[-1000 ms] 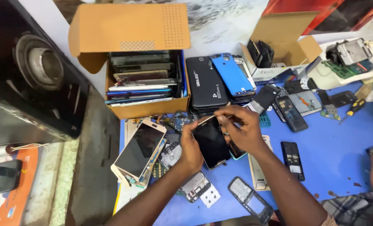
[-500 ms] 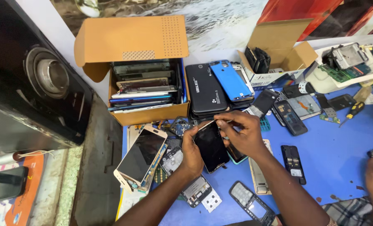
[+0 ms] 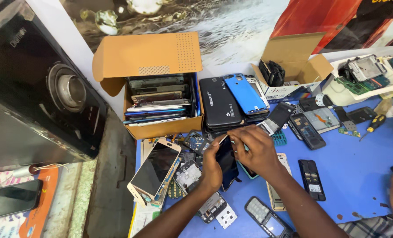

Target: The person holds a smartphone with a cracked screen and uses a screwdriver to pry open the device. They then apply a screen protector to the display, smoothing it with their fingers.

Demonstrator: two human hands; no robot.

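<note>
Phone: black, slim, glossy, tilted on edge above blue table, near centre. Gripped at left edge by left hand; right hand closed over far right corner.

A blue table carries phones, circuit boards and cardboard boxes.

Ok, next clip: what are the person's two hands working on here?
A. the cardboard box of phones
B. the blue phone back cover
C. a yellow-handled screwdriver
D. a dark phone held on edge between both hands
D: the left hand and right hand both grip the dark phone over the blue table; the other things lie untouched.
</note>
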